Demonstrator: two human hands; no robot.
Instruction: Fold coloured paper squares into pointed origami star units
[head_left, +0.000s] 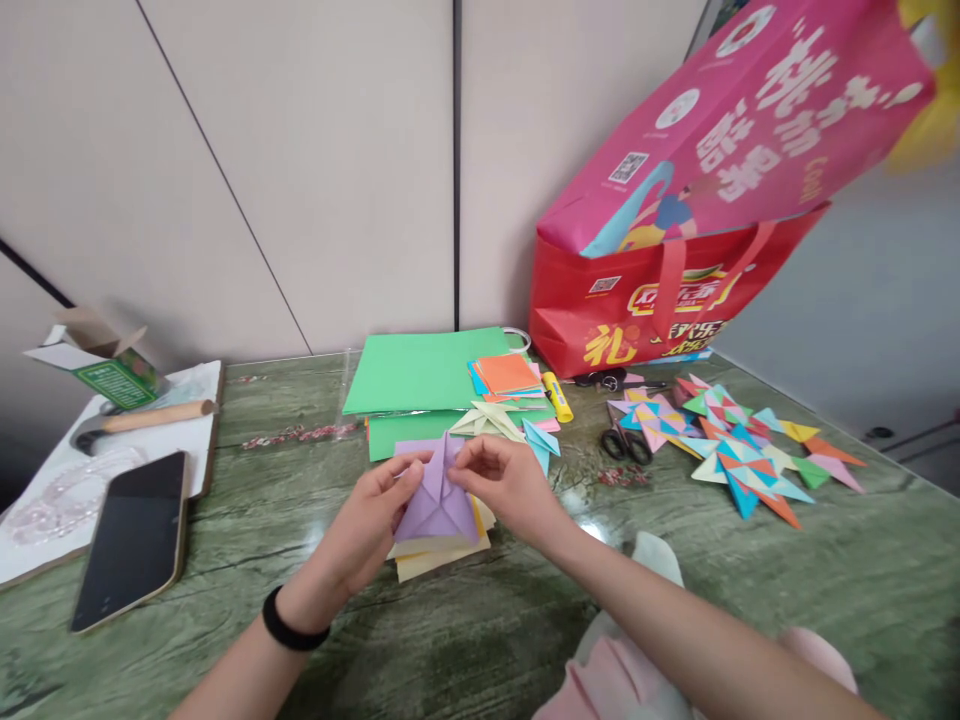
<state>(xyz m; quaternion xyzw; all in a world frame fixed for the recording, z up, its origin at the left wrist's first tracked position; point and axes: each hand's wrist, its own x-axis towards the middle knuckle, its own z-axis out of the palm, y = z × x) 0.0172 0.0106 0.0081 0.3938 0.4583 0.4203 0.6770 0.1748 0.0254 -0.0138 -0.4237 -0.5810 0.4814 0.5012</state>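
Observation:
A purple paper (pixel 437 508) with creases and a raised, pointed flap is held up in the middle, above a stack of pale yellow sheets (pixel 442 567). My left hand (pixel 373 515) pinches its left edge between thumb and fingers. On the other side, my right hand (pixel 510 487) has thumb and fingertips closed on the flap's right side. Just behind the purple paper lie a pale green folded piece (pixel 491 420) and a blue folded piece (pixel 541 440).
Green sheets (pixel 420 370), orange squares (pixel 508 374) and a yellow glue stick (pixel 557 397) lie behind. Scissors (pixel 626 445) and folded paper stars (pixel 742 465) are right, below bags (pixel 570 310). Left are a phone (pixel 133 540), a hammer (pixel 161 416) and a small box (pixel 120 375).

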